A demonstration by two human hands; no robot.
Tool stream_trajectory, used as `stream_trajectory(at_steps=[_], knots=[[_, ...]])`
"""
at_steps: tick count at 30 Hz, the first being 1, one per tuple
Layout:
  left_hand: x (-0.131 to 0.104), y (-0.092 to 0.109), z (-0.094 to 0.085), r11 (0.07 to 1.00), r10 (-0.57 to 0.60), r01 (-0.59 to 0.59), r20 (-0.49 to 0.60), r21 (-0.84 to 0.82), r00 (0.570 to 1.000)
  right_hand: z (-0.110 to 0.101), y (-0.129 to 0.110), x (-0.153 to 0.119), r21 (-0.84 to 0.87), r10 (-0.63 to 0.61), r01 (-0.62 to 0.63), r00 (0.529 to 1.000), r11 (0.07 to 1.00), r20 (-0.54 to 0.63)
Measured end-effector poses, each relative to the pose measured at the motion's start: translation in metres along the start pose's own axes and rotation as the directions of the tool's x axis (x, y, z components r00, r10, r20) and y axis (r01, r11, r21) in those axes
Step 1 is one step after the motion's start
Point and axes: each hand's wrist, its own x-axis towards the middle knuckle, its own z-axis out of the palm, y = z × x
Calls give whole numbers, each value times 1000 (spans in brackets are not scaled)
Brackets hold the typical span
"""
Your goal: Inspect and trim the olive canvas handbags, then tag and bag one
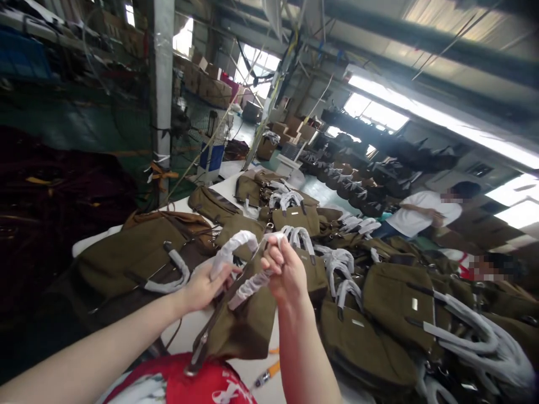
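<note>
An olive-green bag [248,317] with a dark zipper edge stands tilted on the white table right in front of me. Its two handles are wrapped in white tissue-like paper. My left hand [210,285] is closed round the lower part of the left wrapped handle [240,240]. My right hand [284,266] is raised above the bag, fingers curled and pinching the wrapping at the top of the other handle [250,289].
Olive bags with wrapped handles crowd the table [229,185] on both sides and beyond. An orange-handled tool [267,375] lies near my right forearm. A metal post [163,101] rises behind at left. A person in white [425,213] is at the right.
</note>
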Motion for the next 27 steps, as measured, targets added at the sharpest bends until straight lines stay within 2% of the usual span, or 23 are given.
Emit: stream_trajectory(at_steps=[2,4,5,6,7,8,10,11,12,13,15,17,18,23,25,27], knots=[[8,-10,-10,978,-127,103,-123,-183,984,-33,6,-6,-99,-21,12,995,995,-93],[14,-14,-21,931,-201,125,-195,-344,960,-67,17,-12,-284,13,-62,985,957,-172],[16,-14,-24,908,-226,126,-214,-399,950,-81,26,-15,-420,38,-124,978,899,-205],[17,-13,-26,890,-247,132,-218,-436,944,-92,35,-18,-579,46,-175,972,796,-231],[16,-11,-25,872,-269,143,-215,-467,939,-99,46,-22,-740,17,-199,969,643,-247],[15,-10,-23,842,-305,165,-202,-514,930,-102,57,-27,-873,-47,-190,971,449,-236],[9,-11,-12,736,-420,234,-157,-635,894,-92,76,-39,-994,-195,-94,975,61,-104],[5,-13,-6,670,-478,268,-125,-693,869,-82,82,-46,-997,-227,-21,974,-71,-4],[0,-16,1,605,-527,296,-93,-739,845,-70,87,-53,-988,-217,62,972,-141,92],[-4,-19,7,553,-563,316,-66,-771,824,-56,89,-61,-977,-158,145,973,-154,170],[-11,-25,15,493,-605,341,-34,-800,796,-30,91,-77,-960,55,273,961,-54,270],[-16,-29,19,443,-638,353,-13,-824,770,-11,94,-89,-952,247,297,919,79,307],[-17,-30,20,423,-652,355,-8,-833,758,-4,95,-93,-950,298,287,902,124,312],[-25,-36,20,369,-686,353,5,-860,728,5,101,-108,-951,325,227,901,210,287],[-29,-38,25,352,-692,368,26,-861,722,3,96,-112,-944,377,232,873,236,309],[-34,-40,31,337,-697,388,50,-858,715,-4,89,-113,-933,410,279,842,225,351]])
